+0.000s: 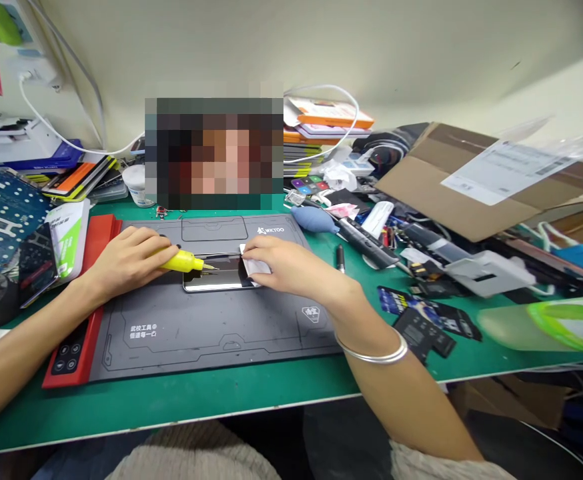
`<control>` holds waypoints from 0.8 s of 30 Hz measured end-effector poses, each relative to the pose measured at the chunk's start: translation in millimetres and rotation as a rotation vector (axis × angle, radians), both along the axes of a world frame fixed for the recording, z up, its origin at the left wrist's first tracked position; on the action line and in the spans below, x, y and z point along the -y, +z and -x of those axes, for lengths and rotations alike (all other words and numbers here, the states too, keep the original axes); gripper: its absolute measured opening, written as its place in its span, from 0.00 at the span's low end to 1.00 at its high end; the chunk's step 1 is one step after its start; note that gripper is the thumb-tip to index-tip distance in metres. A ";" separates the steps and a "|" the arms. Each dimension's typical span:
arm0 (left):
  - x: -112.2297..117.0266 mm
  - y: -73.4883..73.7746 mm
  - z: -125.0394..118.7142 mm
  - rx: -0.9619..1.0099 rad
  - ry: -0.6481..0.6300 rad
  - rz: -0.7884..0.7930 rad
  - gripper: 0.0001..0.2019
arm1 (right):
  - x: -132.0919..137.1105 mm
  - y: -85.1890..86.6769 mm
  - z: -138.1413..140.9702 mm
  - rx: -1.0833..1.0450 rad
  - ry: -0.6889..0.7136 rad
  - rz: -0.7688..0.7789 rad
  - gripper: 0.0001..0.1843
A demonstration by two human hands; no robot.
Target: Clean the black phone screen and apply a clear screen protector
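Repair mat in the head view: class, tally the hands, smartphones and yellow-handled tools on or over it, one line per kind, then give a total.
Hands (left hand, right hand): 2
Smartphone: 1
Yellow-handled tool: 1
Total: 4

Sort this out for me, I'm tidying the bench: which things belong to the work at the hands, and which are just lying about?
At work:
left hand gripping a yellow-handled tool
right hand on a white tab
smartphone
grey work mat beneath it

Lying about:
blue rubber air blower
black pen
cardboard box
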State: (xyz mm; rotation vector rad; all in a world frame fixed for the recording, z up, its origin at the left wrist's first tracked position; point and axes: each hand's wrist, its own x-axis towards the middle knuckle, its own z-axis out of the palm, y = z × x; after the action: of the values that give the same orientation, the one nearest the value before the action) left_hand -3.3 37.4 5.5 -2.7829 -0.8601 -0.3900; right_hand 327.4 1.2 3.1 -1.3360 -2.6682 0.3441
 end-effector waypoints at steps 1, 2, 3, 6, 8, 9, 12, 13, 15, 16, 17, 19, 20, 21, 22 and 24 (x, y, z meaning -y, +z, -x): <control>0.0 0.1 0.4 -0.008 0.008 -0.006 0.13 | -0.1 -0.4 -0.3 -0.001 0.001 -0.005 0.12; 0.0 0.2 0.8 -0.013 0.012 -0.013 0.13 | -0.3 -0.8 -0.5 -0.001 0.001 -0.008 0.12; 0.0 0.3 1.2 -0.016 0.015 -0.018 0.13 | -0.5 -1.1 -0.7 -0.003 0.001 -0.011 0.12; -0.2 0.8 2.0 -0.001 0.009 -0.016 0.13 | -1.0 -0.8 -0.7 -0.005 0.004 -0.006 0.12; -0.4 1.3 2.0 0.024 0.003 -0.008 0.12 | -0.9 0.0 -0.4 0.003 0.003 0.006 0.12; -0.6 1.6 2.0 0.032 0.002 -0.007 0.12 | -0.7 0.3 -0.2 0.007 0.001 0.012 0.12; -1.1 2.2 1.6 0.043 0.007 -0.015 0.11 | -0.3 0.8 0.2 0.007 -0.005 0.015 0.12; -1.3 2.3 1.5 0.055 0.003 -0.019 0.10 | -0.2 0.6 0.1 0.003 -0.003 0.012 0.12; -1.5 2.2 1.5 0.090 -0.010 -0.026 0.09 | -0.2 0.2 -0.1 -0.003 0.000 0.009 0.12; -1.6 2.0 1.6 0.105 -0.017 -0.032 0.09 | -0.3 0.0 -0.2 -0.003 0.001 0.009 0.12; -1.8 1.8 1.8 0.112 -0.022 -0.044 0.09 | -0.3 -0.2 -0.3 -0.001 0.002 0.011 0.12; -2.1 1.2 2.3 0.100 -0.025 -0.081 0.09 | -0.2 -0.2 -0.5 0.004 -0.001 0.013 0.12; -2.3 0.8 2.6 0.088 -0.028 -0.101 0.09 | -0.2 -0.1 -0.5 0.004 -0.003 0.014 0.12; -2.6 0.6 2.9 0.081 -0.034 -0.119 0.08 | -0.1 0.0 -0.4 0.002 -0.004 0.015 0.12; -2.8 0.3 3.2 0.077 -0.044 -0.136 0.08 | 0.0 0.1 -0.3 -0.001 -0.005 0.015 0.12; -3.1 -0.1 3.6 0.084 -0.078 -0.180 0.08 | 0.0 0.2 -0.2 -0.009 -0.003 0.015 0.12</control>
State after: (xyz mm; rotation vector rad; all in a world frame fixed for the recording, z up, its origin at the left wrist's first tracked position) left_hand -6.9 40.5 5.4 -2.6550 -0.6971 -0.5715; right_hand 327.6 1.2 3.4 -1.3392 -2.6617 0.3699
